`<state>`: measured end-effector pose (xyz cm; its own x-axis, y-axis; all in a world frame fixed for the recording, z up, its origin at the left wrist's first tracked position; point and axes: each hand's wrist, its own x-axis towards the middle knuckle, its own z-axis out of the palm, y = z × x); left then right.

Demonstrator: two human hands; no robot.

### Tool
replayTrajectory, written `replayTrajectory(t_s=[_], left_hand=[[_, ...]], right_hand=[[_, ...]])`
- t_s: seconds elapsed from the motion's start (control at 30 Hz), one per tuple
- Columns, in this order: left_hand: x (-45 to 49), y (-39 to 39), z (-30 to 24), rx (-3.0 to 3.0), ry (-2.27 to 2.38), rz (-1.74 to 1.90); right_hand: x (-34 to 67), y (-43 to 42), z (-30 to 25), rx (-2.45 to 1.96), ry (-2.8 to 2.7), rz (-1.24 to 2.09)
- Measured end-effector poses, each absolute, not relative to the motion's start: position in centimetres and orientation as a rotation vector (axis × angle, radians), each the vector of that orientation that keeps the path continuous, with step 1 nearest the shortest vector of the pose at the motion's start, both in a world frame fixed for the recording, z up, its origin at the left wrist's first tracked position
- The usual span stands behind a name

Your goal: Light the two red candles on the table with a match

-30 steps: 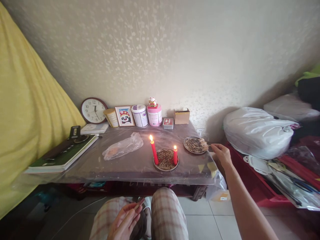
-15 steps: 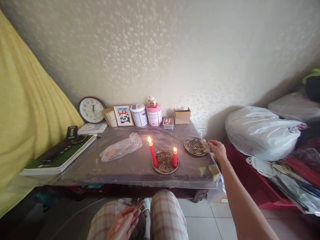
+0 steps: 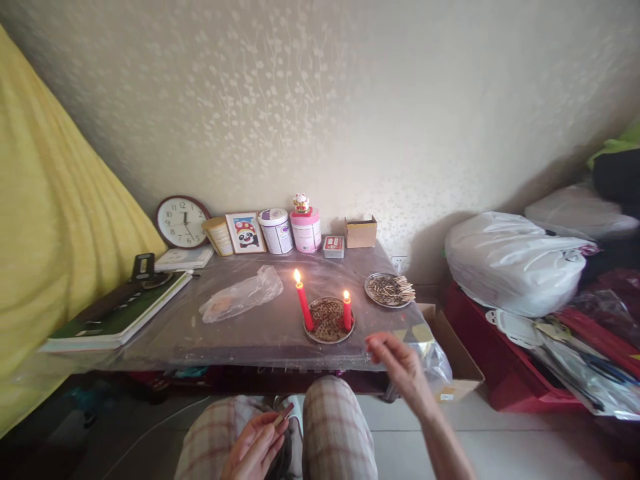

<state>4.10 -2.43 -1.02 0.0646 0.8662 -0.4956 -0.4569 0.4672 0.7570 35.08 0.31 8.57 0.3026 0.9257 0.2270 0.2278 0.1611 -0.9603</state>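
My left hand [image 3: 254, 445] rests over my lap, fingers closed around a thin flat strip [image 3: 284, 415] with a reddish-brown face. Its full shape is hidden by the fingers. Past the table's front right part, my right hand [image 3: 400, 363] is raised with fingertips pinched together; blur hides whether anything small is between them. Two lit red candles, a taller one [image 3: 305, 307] and a shorter one [image 3: 347, 313], stand on a round, stained metal plate [image 3: 327, 337]. Another round plate [image 3: 373, 293] carries dark bits and pale matchsticks [image 3: 405, 289] that jut over its right rim.
A crumpled clear bag [image 3: 243, 295] lies left of the candles. Along the wall stand a clock [image 3: 183, 222], a picture frame [image 3: 246, 233], tubs [image 3: 306, 232], a small tin [image 3: 334, 247] and a cardboard box [image 3: 361, 233]. A red bin [image 3: 520, 393] with bags is at right.
My right hand has left the plate of matchsticks and moved left and toward me, to near the table's front edge. My left hand keeps its hold on the strip, shifted slightly right.
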Motion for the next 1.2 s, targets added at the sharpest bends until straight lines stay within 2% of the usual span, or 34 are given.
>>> replayTrajectory(t_s=[0.1,0.3,0.93,1.2], left_hand=[[3.9,-2.8,-0.6,0.498,1.077,1.020],[4.4,-3.9,-0.3,0.524,1.126,1.160],[4.1,-4.0,-0.4,0.656,1.184,1.283],[4.5,-4.0,0.7,0.773,1.194,1.294]], right_hand=[[29.6,-0.4,5.3,-1.283,-1.296,0.916],[23.0,-1.3,1.4,-1.250,-1.357,1.022],[20.1,-1.9,1.5,-1.060,-1.387,1.279],[20.2,-1.6,-1.0,-0.978,-1.340,1.372]])
